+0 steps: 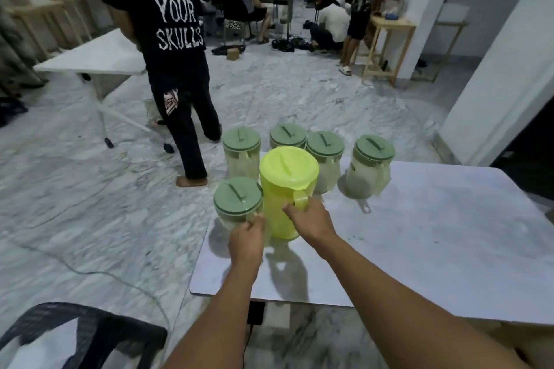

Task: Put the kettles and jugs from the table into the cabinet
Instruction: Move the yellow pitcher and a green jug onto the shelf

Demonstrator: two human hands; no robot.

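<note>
A tall yellow-green jug (pixel 284 189) stands near the far left corner of the white table (pixel 419 234). My right hand (pixel 308 219) is closed around its handle. Left of it is a clear jug with a green lid (pixel 236 201), and my left hand (pixel 247 241) grips its handle at the table's left edge. Behind them stand several more clear green-lidded jugs: one at the far left (pixel 241 153), one at the back middle (pixel 287 136), one beside it (pixel 325 159) and one at the right (pixel 371 165). No cabinet is in view.
A person in black clothes (pixel 174 48) stands on the marble floor just beyond the table's left corner. A second white table (pixel 96 57) is at the left, a dark mesh chair (pixel 75 332) at the bottom left, a white pillar (pixel 503 69) at the right. More people sit at the back.
</note>
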